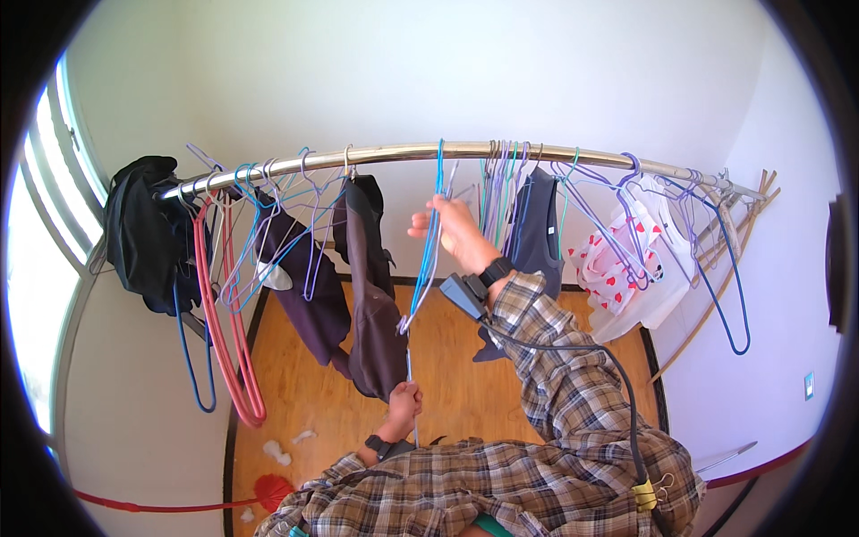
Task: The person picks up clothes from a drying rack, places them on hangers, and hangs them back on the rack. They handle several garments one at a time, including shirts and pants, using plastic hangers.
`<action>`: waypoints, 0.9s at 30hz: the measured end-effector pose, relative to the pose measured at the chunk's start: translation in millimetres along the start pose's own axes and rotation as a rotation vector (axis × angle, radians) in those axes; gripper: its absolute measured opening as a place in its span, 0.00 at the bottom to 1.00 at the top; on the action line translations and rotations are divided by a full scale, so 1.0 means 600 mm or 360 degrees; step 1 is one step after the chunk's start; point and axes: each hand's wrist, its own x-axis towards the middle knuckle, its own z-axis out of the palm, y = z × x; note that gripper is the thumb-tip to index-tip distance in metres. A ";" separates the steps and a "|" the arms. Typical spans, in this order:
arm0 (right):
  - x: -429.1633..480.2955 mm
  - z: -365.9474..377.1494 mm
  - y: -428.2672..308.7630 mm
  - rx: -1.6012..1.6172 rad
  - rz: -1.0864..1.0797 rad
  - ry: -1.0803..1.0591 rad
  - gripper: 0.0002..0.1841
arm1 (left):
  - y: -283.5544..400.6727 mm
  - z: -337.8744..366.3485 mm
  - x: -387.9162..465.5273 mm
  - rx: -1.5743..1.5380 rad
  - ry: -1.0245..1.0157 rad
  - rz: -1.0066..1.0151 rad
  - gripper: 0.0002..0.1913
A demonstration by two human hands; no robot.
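Observation:
My right hand (462, 231) is raised at a bunch of blue wire hangers (427, 258) that hangs edge-on from the metal rail (463, 150). Its fingers reach out straight past the bunch, and a pale purple hanger (436, 258) runs close by the thumb. Whether the hand grips them or only touches them is unclear. Lower down, my left hand (404, 406) is closed around a thin pale rod (409, 359), perhaps a hanger seen edge-on. A purple hook (402, 326) shows just above that rod, at the lower end of the blue bunch.
Dark garments (372, 315) hang left of my hands, beside red hangers (225, 335) and a black garment (141, 228). Rightward are a packed row of hangers (500, 194), a dark vest (537, 221) and a heart-patterned garment (617, 262). A cable (621, 376) runs along my right sleeve.

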 end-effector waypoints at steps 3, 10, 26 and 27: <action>0.010 -0.016 0.014 -0.0091 -0.0022 0.0027 0.14 | 0.001 0.007 0.001 -0.0006 0.0085 -0.0031 0.10; 0.033 -0.046 0.001 -0.1046 -0.0310 0.0317 0.14 | -0.006 0.013 0.006 -0.0031 0.0019 0.0049 0.10; -0.050 -0.048 -0.113 -0.2518 -0.0918 0.0542 0.24 | -0.021 -0.007 0.011 -0.0096 -0.0191 -0.0050 0.10; -0.085 -0.070 -0.102 -0.2159 -0.1209 0.0584 0.21 | -0.020 -0.010 0.014 -0.0102 -0.0225 -0.0085 0.10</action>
